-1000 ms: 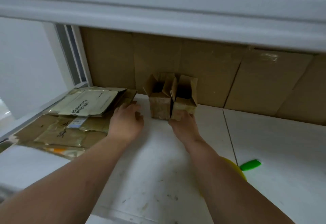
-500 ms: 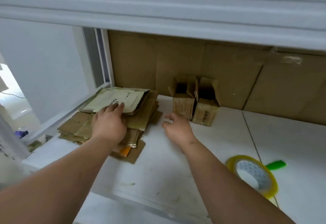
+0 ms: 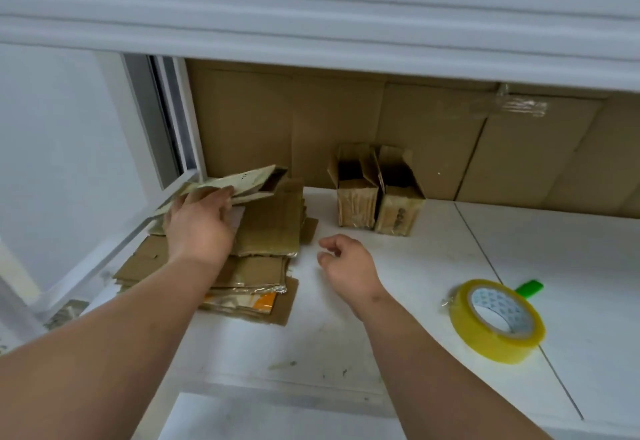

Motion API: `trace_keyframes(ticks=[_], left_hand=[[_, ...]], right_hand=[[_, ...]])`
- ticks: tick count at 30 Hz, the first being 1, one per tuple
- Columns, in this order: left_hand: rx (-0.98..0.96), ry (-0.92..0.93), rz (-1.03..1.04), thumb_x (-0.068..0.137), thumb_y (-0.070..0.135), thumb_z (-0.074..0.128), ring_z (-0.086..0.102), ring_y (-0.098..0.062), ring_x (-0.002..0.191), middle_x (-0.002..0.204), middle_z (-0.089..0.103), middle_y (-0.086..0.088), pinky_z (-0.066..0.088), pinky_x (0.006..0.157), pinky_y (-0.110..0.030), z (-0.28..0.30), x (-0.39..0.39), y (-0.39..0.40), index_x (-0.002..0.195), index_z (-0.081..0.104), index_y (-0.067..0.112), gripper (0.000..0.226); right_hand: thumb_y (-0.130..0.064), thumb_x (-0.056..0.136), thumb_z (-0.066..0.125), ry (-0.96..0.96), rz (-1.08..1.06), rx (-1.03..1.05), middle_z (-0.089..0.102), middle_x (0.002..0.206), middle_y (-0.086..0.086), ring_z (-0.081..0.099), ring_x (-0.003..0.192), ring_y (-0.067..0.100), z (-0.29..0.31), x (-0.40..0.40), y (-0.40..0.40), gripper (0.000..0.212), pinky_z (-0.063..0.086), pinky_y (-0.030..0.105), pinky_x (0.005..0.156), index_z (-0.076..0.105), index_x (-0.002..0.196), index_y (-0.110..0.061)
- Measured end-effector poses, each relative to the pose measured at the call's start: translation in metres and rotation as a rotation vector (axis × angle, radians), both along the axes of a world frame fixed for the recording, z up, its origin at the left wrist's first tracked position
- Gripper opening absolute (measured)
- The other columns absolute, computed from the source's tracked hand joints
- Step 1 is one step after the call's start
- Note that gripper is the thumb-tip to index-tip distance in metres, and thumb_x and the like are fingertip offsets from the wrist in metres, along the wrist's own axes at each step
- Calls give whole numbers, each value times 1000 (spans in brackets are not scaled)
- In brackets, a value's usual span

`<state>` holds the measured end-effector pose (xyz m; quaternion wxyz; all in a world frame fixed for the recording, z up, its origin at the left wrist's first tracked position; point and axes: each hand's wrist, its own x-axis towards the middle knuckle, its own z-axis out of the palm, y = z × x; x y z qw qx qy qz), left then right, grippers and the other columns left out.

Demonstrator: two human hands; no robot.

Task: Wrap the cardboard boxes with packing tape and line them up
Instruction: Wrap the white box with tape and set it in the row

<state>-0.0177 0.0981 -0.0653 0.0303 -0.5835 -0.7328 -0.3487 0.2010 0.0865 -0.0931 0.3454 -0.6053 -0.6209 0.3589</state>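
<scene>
Two small taped cardboard boxes (image 3: 375, 197) stand side by side at the back of the white table, their top flaps open. On the left lies a stack of flattened cardboard boxes (image 3: 266, 242). My left hand (image 3: 199, 223) grips the top flattened box (image 3: 239, 185) and holds its near edge raised off the stack. My right hand (image 3: 346, 265) hovers over the table between the stack and the standing boxes, fingers loosely curled and holding nothing. A yellow roll of packing tape (image 3: 497, 320) lies flat at the right.
A green object (image 3: 530, 288) pokes out behind the tape roll. Large brown cardboard sheets (image 3: 519, 162) line the back wall. A white shelf (image 3: 346, 24) hangs overhead. A window frame (image 3: 166, 128) borders the table's left edge.
My left hand moved from beside the standing boxes onto the stack and lifted the top flattened box. My right hand let go of the standing boxes and drew back. The view shifted left.
</scene>
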Motion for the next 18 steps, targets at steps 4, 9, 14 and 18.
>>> trace_keyframes(ticks=[4, 9, 14, 18], left_hand=[[262, -139, -31, 100, 10, 47, 52, -36, 118, 126, 62, -14, 41, 96, -36, 26, 11, -10, 128, 65, 9, 33], [376, -323, -131, 102, 17, 49, 60, -27, 110, 119, 67, -11, 39, 87, -24, 50, 34, -38, 127, 65, 9, 31], [308, -719, -244, 105, 21, 44, 66, -3, 86, 98, 67, 8, 49, 62, -16, 57, 69, -73, 106, 60, 24, 17], [211, -927, -266, 103, 17, 45, 68, -9, 91, 102, 71, 6, 54, 75, -29, 42, 99, -102, 108, 64, 25, 21]], right_hand=[[-15, 98, 55, 50, -17, 4, 57, 134, 2, 54, 122, 18, 1, -2, -7, 33, 40, 21, 96, 60, 130, -16], [-14, 98, 54, 205, -115, 35, 59, 129, 3, 56, 118, 19, 3, 5, -18, 36, 42, 25, 97, 56, 134, -15], [-20, 100, 51, 367, -219, 166, 58, 116, -5, 56, 95, 7, 24, 42, -33, 37, 39, 23, 83, 49, 136, -20], [-40, 102, 44, 583, -284, 214, 58, 127, -7, 56, 113, 14, 36, 94, -57, 33, 42, 29, 89, 46, 135, -35]])
